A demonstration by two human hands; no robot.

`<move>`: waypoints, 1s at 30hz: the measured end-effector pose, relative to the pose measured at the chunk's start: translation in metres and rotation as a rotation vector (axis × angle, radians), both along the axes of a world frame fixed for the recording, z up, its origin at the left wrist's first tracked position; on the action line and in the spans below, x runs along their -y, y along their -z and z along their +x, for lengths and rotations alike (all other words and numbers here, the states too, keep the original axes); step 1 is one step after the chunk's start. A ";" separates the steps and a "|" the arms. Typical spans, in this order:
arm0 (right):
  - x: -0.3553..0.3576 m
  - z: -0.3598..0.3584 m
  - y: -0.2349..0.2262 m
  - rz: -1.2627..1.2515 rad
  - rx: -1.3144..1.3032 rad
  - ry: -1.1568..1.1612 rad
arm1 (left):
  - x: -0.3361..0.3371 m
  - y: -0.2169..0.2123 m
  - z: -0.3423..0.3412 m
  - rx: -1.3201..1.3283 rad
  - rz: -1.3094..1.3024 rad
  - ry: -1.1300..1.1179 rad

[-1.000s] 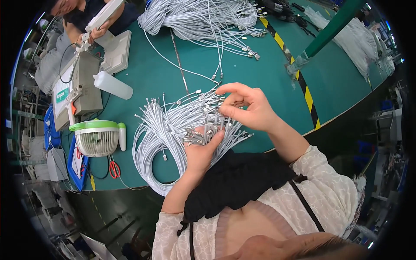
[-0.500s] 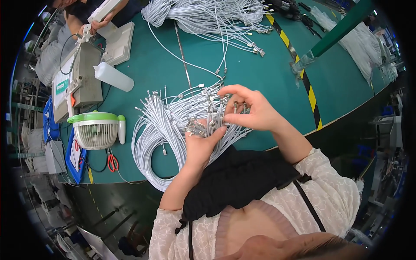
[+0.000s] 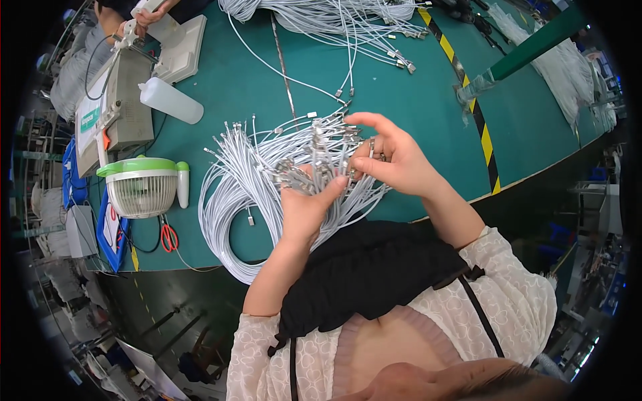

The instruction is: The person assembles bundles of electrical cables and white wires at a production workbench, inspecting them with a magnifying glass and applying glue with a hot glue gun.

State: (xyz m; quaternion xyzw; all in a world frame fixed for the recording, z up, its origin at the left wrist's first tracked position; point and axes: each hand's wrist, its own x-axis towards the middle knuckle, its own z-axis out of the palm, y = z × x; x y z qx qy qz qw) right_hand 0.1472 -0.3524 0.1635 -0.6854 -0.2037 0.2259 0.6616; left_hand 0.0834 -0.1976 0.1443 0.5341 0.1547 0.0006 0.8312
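Green worktop (image 3: 428, 107) fills most of what you see, with a yellow and black stripe (image 3: 468, 80) running across its right side.

Right in the middle, close to your body, lies a big bundle of white cables (image 3: 247, 180). Each cable has a small shiny metal plug on its end. Your left hand (image 3: 304, 207) is closed around a bunch of these plug ends (image 3: 297, 175), with the thumb pressed up against them. Your right hand (image 3: 391, 160) is just beside it, touching the same bunch. Its thumb and fingers pinch some of the plugs, and its first finger sticks out straight above them. The rest of the bundle loops down and to the left on the worktop, curling near the front edge.

To the left of the cables stands a small fan (image 3: 142, 188), white with a green rim. Red scissors (image 3: 168, 235) lie just below it. A white plastic bottle (image 3: 170, 101) lies on its side farther back. Beside that sits a grey box machine (image 3: 120, 107).

Far back on the worktop is another big pile of white cables (image 3: 334, 17). At the top left corner, another person's hand (image 3: 148, 13) rests near a white tray (image 3: 182, 48).
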 end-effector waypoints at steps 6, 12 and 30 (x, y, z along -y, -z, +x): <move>0.000 0.002 0.005 0.185 -0.147 -0.005 | -0.006 -0.003 0.004 -0.019 -0.043 0.026; -0.006 -0.001 0.000 0.008 0.122 0.104 | -0.001 0.007 0.000 -0.031 0.036 0.015; -0.005 0.009 0.000 0.249 0.170 0.173 | 0.000 0.006 -0.006 -0.022 0.101 -0.003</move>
